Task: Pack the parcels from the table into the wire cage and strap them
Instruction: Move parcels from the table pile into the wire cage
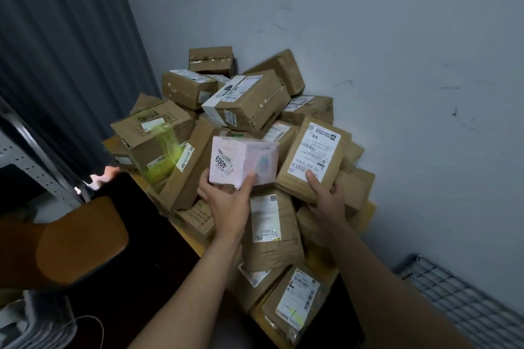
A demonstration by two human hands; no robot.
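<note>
My left hand (226,201) grips the pink-and-white box (243,161) from below, thumb on its front face and fingers curled under; the box sits at the front of the parcel heap (246,105), just left of the flat brown parcel (312,159). My right hand (326,195) clamps that flat parcel's lower edge, thumb pressed on its white shipping label (313,150). Both parcels appear lifted or half-lifted from the heap, though I cannot tell whether either still rests on it. Risk one: the flat parcel, held only at one edge, may pivot and slip. Risk two: pulling these front pieces may remove support, so the upper cartons behind the pink box, which lie tilted, could slide off the table edge (195,244). The wire cage panel (459,300) lies right of the heap, near the wall; carrying two parcels at once increases the chance of dropping one.
</note>
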